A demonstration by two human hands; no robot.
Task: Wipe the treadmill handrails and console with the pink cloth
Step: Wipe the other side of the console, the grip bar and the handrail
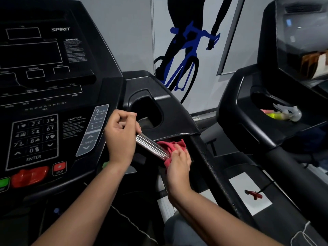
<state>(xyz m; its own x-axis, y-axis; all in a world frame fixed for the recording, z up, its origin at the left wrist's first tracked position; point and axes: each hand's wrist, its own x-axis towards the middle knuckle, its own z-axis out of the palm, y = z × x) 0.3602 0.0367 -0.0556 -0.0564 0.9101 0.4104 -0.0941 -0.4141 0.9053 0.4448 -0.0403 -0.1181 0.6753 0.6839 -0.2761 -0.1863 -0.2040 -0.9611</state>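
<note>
The black treadmill console (53, 86) fills the left of the head view, with keypad and speed buttons. A chrome pulse-grip handrail (150, 146) sticks out below the console's right side. My left hand (120, 135) curls around the upper end of this chrome bar. My right hand (179, 166) grips the pink cloth (170, 146), bunched against the lower end of the bar under the black cup-holder wing (170, 112). Part of the cloth is hidden by my fingers. The long black side handrail (213, 166) runs down to the right.
A second treadmill (266, 103) stands at the right, its tray holding a clear spray trigger (289, 110) and yellow-pink items. A red safety key clip (253, 194) lies on a white patch. A cyclist mural covers the far wall.
</note>
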